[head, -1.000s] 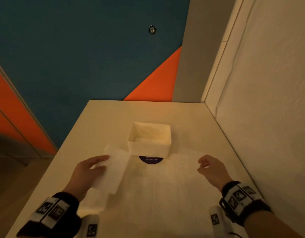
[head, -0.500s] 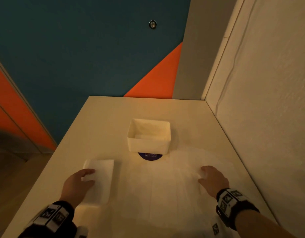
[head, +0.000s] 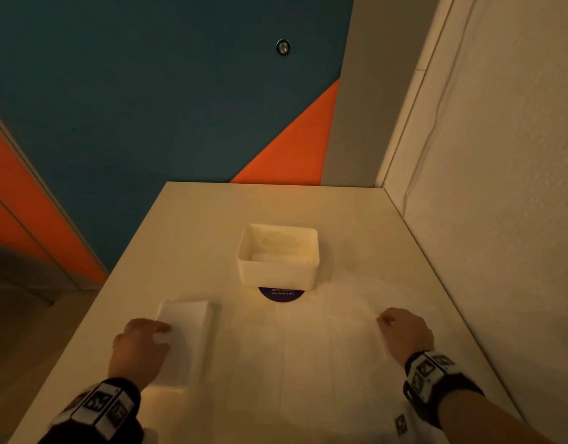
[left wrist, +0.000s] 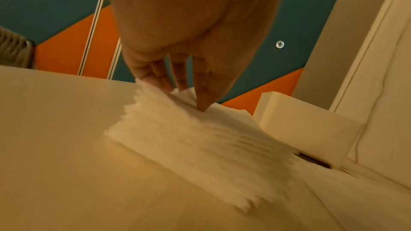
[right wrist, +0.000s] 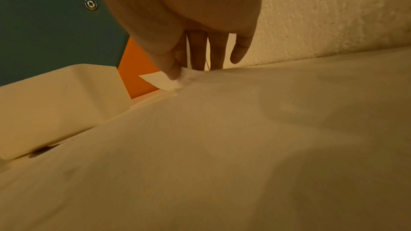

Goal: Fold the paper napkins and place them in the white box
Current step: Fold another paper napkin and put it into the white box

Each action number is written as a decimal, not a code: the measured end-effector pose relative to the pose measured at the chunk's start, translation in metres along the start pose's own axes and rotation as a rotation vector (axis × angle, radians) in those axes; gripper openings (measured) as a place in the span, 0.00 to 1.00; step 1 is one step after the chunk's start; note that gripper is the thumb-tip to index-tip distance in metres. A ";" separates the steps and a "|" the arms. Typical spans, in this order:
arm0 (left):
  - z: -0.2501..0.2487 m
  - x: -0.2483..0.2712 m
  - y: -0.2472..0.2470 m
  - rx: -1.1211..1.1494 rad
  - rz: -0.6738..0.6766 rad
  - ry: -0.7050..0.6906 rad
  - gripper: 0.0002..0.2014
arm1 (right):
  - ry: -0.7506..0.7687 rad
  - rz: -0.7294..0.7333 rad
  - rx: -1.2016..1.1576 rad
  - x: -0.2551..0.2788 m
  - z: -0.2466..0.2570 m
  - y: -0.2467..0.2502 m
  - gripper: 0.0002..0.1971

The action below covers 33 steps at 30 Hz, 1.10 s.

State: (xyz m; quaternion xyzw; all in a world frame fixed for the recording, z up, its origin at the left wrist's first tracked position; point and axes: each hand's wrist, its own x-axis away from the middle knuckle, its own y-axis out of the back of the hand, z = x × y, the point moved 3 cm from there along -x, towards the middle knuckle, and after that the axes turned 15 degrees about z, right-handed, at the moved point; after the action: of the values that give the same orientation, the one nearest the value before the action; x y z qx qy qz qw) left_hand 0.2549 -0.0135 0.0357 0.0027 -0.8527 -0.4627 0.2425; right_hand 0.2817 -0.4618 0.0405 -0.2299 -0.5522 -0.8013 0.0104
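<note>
A folded white napkin (head: 185, 338) (left wrist: 200, 138) lies flat on the table at the left. My left hand (head: 165, 331) (left wrist: 184, 97) pinches its near-left edge, thumb on top. A larger unfolded napkin (head: 324, 347) (right wrist: 222, 138) is spread over the table's middle. My right hand (head: 383, 322) (right wrist: 177, 75) pinches its far-right corner between thumb and forefinger. The white box (head: 277, 257) (left wrist: 300, 126) (right wrist: 55, 103) stands open beyond both hands, with pale paper lying inside it.
The box sits partly on a round purple sticker (head: 281, 294). A pale wall (head: 484, 219) runs along the table's right side. The table's left edge (head: 93, 306) drops off to the floor. A blue and orange wall stands behind.
My left hand brought the folded napkin down from near the box and laid it flat at the left. My right hand dropped onto the spread napkin and took its corner.
</note>
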 end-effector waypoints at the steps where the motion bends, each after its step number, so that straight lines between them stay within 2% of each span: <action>1: -0.002 0.001 0.001 -0.090 0.004 0.041 0.15 | 0.009 -0.035 -0.035 0.000 0.000 0.002 0.10; 3: -0.011 0.007 0.005 -0.170 0.001 0.126 0.17 | 0.060 -0.122 -0.172 0.001 0.003 0.006 0.10; 5: -0.028 0.013 0.008 -0.147 -0.027 0.086 0.18 | 0.106 -0.191 -0.310 0.004 0.009 0.012 0.11; 7: -0.052 0.018 0.008 -0.112 -0.070 -0.107 0.17 | 0.145 -0.231 -0.427 0.009 0.020 0.019 0.11; 9: -0.083 0.025 0.006 0.106 -0.040 -0.362 0.12 | 0.216 -0.256 -0.550 0.019 0.038 0.027 0.10; 11: -0.117 0.039 -0.001 0.453 0.168 -0.455 0.09 | 0.320 -0.264 -0.637 0.033 0.061 0.035 0.10; 13: -0.150 0.054 -0.008 0.688 0.402 -0.505 0.09 | 0.432 -0.255 -0.684 0.049 0.087 0.042 0.11; 16: -0.184 0.067 -0.020 0.923 0.730 -0.509 0.27 | 0.589 -0.224 -0.761 0.070 0.120 0.048 0.14; 19: -0.205 0.077 -0.022 1.050 0.870 -0.513 0.29 | 0.702 -0.148 -0.776 0.088 0.144 0.048 0.11; 22: -0.213 0.081 -0.016 1.122 0.860 -0.576 0.25 | 0.782 -0.039 -0.730 0.098 0.160 0.048 0.07; 24: -0.211 0.079 -0.014 1.153 0.817 -0.608 0.22 | 0.848 0.017 -0.689 0.101 0.165 0.051 0.10; 27: -0.206 0.072 -0.010 1.245 0.718 -0.555 0.20 | 0.885 0.052 -0.735 0.103 0.162 0.062 0.14; 29: -0.203 0.066 -0.006 1.301 0.670 -0.505 0.17 | 0.833 -0.072 -0.773 0.097 0.149 0.074 0.13; 31: -0.201 0.063 -0.001 1.313 0.657 -0.503 0.15 | 0.707 -0.173 -0.793 0.087 0.132 0.084 0.13; 33: -0.202 0.062 0.007 1.321 0.666 -0.517 0.14 | 0.554 -0.074 -0.846 0.077 0.117 0.088 0.15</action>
State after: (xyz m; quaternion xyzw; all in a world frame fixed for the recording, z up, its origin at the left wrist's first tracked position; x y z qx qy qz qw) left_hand 0.2854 -0.1829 0.1585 -0.2173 -0.9366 0.2517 0.1103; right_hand 0.2788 -0.3743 0.1807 0.0268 -0.1635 -0.9856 0.0339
